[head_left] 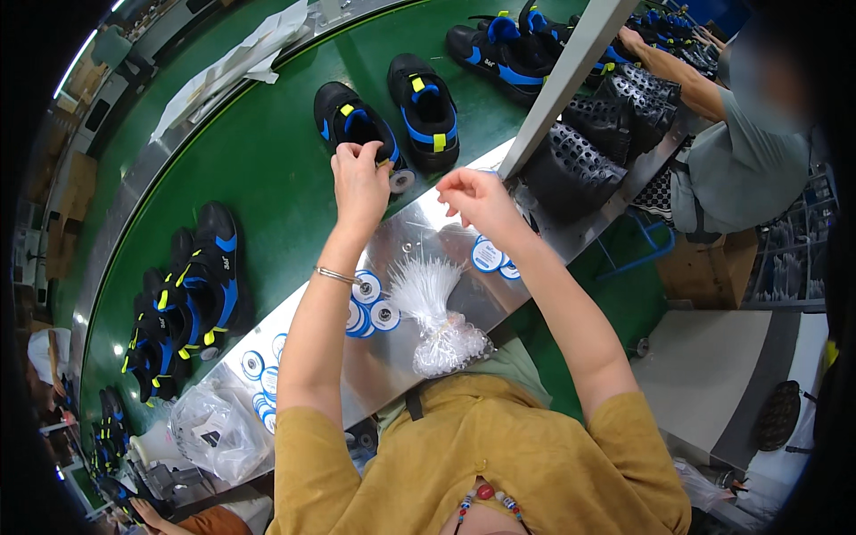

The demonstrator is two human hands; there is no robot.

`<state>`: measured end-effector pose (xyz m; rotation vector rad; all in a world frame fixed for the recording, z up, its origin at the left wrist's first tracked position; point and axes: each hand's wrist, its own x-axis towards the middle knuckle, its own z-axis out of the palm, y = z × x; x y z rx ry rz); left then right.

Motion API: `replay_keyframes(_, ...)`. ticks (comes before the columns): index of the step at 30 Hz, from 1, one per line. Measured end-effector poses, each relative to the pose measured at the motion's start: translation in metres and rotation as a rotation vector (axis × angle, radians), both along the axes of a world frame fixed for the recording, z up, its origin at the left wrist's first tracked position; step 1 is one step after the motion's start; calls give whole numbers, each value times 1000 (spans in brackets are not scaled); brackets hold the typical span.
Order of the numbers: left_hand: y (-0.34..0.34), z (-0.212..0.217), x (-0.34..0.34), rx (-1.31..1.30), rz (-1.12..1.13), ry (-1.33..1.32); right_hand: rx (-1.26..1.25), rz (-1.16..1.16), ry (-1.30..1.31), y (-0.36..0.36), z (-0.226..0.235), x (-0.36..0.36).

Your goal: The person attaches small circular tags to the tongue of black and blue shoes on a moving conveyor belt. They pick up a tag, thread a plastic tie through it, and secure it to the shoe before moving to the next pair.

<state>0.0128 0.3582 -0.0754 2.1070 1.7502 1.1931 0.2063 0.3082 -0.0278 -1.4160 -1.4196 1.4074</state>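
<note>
A pair of black-and-blue shoes stands ahead of me on the green belt: the left shoe (346, 114) and the right shoe (423, 111). My left hand (361, 183) is at the heel of the left shoe, its fingers pinched; what lies between them is hidden. Just right of that hand, a round white tag (402, 181) rests against the shoe's heel. My right hand (481, 201) is raised over the metal ledge, right of the tag, with thumb and fingers closed together. Anything in that pinch is too small to tell. A bundle of clear plastic tag fasteners (437, 308) lies below, between my forearms.
Round blue-and-white tags (370, 308) lie in piles on the metal ledge (308, 312). More shoes (209, 276) stand left on the belt. A clear plastic bag (218, 428) sits at lower left. At right, a metal post (566, 85) rises near black boots (575, 169) and a co-worker (740, 152).
</note>
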Motion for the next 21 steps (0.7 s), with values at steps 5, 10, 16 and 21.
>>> replay_keyframes(5, -33, 13, -15, -23, -87, -99, 158, 184, -443, -24, -26, -6)
replay_keyframes(10, -103, 15, -13, 20, -32, -125, 159, 335, -876, -29, -27, -39)
replay_keyframes(16, -181, 1, 6, -4, -132, -97, 158, 286, -695, -23, -54, -36)
replay_keyframes(21, -204, 9, 26, -127, -306, 68, 28, 102, 33, -31, -61, -16)
